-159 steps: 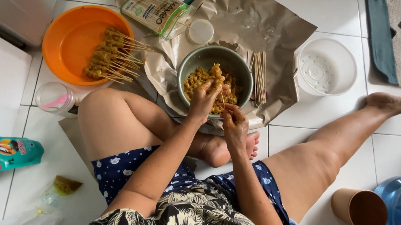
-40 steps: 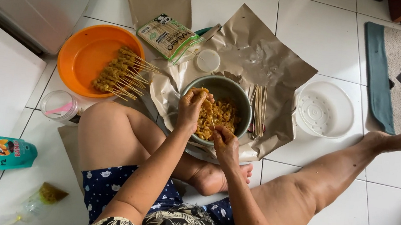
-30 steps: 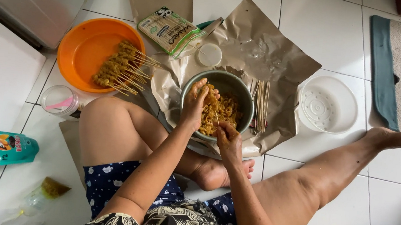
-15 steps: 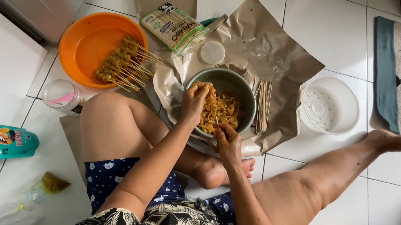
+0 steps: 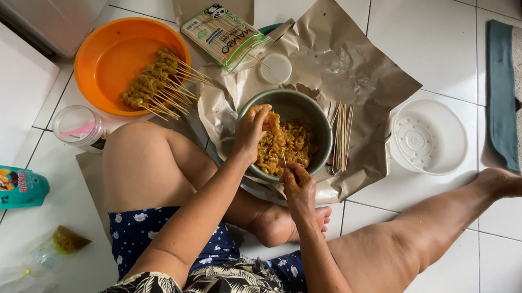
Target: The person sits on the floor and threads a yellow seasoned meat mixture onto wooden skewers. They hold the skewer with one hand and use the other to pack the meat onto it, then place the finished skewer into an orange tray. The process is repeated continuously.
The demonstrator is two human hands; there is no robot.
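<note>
Partly hidden — skewer (image 5: 284, 157) between both hands (image 5: 276, 158) over bowl (image 5: 315, 123)

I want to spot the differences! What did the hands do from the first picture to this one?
The left hand went from above the middle of the grey bowl to its left rim, fingers in the yellow meat. The right hand moved slightly forward to the near rim, pinching a thin skewer. The orange bowl, its filled skewers and the loose sticks stayed put.

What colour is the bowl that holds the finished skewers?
Orange. The round bowl with the skewers shows clearly in the head view, at upper left.
</note>
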